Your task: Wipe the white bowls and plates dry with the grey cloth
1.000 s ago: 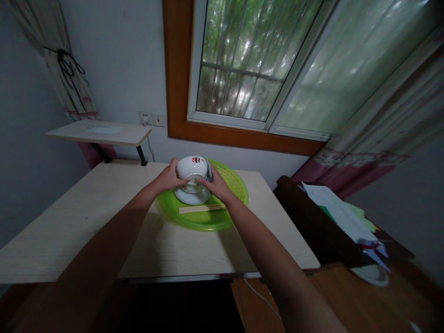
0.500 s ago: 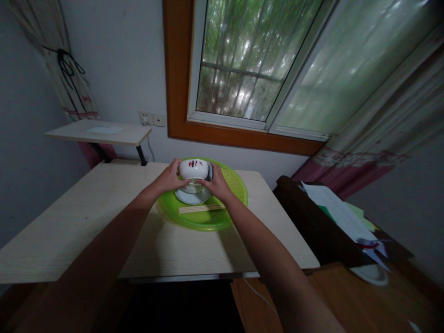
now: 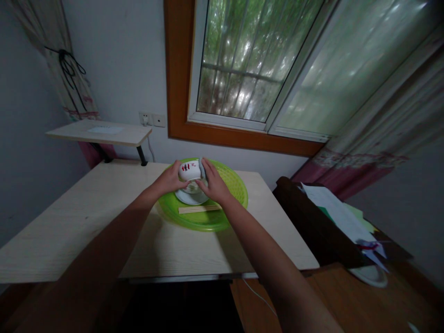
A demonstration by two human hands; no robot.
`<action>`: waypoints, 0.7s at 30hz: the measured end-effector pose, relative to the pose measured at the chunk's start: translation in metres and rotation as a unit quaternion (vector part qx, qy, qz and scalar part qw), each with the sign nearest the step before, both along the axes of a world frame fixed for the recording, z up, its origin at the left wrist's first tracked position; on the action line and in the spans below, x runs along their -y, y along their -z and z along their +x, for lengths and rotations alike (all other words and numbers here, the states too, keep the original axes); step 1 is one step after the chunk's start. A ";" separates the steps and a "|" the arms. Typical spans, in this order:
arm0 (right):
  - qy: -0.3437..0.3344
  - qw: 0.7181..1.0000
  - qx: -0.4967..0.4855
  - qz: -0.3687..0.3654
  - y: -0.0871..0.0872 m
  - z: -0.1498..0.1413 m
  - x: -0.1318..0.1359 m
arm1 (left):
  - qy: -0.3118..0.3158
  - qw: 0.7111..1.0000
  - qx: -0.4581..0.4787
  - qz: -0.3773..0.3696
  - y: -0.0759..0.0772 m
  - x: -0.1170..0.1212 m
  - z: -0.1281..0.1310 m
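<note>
A small white bowl (image 3: 189,171) with a red and dark pattern is held up between both hands, tilted on its side. My left hand (image 3: 169,178) grips its left side, thumb low and fingers at the top. My right hand (image 3: 213,181) presses a grey cleaning pad (image 3: 202,168) against the bowl's right side; whether it is a cloth or a sponge I cannot tell. Just below, a clear glass bowl (image 3: 191,187) sits on a white plate (image 3: 192,199). Pale chopsticks (image 3: 199,209) lie in front of the plate, on a round green tray (image 3: 208,225).
The tray rests on a light wooden table (image 3: 104,208). A raised shelf (image 3: 104,132) with a paper on it stands at the back left. To the right is a dark brown piece of furniture (image 3: 312,226) with papers (image 3: 333,208). A window (image 3: 249,69) is behind.
The white bowl has tipped further onto its side, its pattern turning left. My right hand and the grey pad have shifted left over the bowl's side.
</note>
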State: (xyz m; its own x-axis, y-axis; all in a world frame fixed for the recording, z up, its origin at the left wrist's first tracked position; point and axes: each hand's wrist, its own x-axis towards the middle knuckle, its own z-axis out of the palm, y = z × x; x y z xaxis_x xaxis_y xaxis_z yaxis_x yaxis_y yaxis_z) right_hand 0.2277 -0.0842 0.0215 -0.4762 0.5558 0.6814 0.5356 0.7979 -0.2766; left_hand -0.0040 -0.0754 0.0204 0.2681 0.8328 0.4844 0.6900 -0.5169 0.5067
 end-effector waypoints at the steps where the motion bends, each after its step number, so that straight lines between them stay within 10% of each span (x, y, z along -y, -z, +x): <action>1: -0.002 1.000 0.014 0.011 -0.001 -0.001 0.002 | -0.003 1.000 -0.001 -0.001 0.000 0.000 0.000; 11: -0.046 0.985 0.149 0.078 -0.013 -0.014 0.021 | -0.010 1.000 -0.013 -0.017 -0.004 0.002 0.002; 21: 0.019 0.998 -0.041 -0.042 0.005 -0.001 -0.008 | -0.007 1.000 -0.019 -0.007 0.001 -0.002 0.001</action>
State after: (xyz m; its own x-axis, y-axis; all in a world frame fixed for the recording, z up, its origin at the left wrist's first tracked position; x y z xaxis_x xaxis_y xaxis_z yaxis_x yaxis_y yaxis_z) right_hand 0.2267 -0.0765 0.0163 -0.3980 0.6294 0.6675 0.5384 0.7493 -0.3855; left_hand -0.0032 -0.0731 0.0199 0.2750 0.8426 0.4630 0.7153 -0.5011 0.4871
